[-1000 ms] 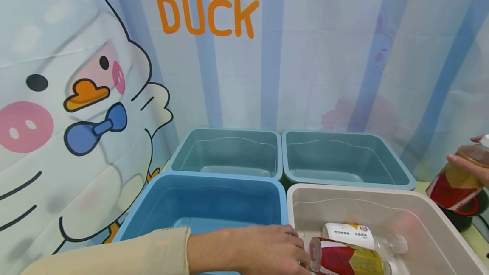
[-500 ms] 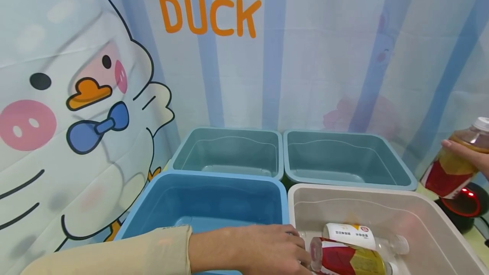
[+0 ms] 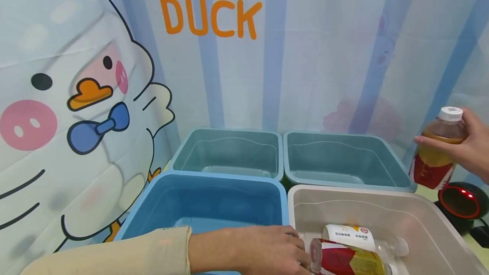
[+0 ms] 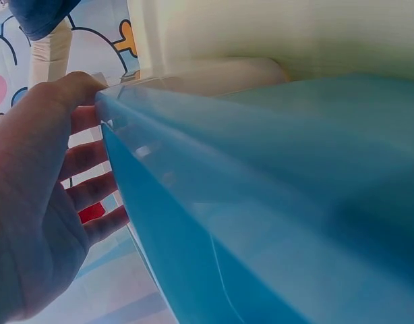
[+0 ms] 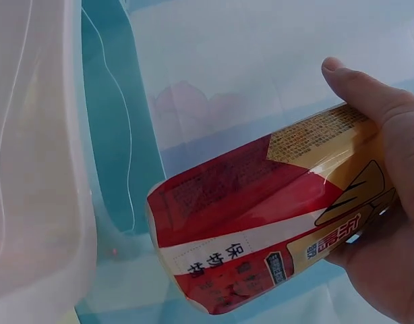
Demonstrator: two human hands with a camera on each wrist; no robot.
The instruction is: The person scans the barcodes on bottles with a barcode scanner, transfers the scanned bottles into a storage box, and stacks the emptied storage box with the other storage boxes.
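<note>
Striped curtain (image 3: 313, 54) hangs behind the bins (image 3: 229, 131). Beside the beige bin (image 3: 344, 190), near a black device (image 3: 448, 217), the right hand (image 3: 473, 145) holds a red-and-yellow bottle (image 3: 433, 165), slightly tilted, just under its white cap. Amber drink reaches the shoulder, so it probably feels weighty; the plastic likely gives a little and the glossy label may slip, making the middle a steadier hold. The left hand (image 3: 271, 247) rests, fingers loose, at the blue bin's rim (image 3: 229, 176).

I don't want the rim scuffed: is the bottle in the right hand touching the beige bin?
Apart: the right wrist view shows a clear gap between the beige bin and the base of the held bottle.
</note>
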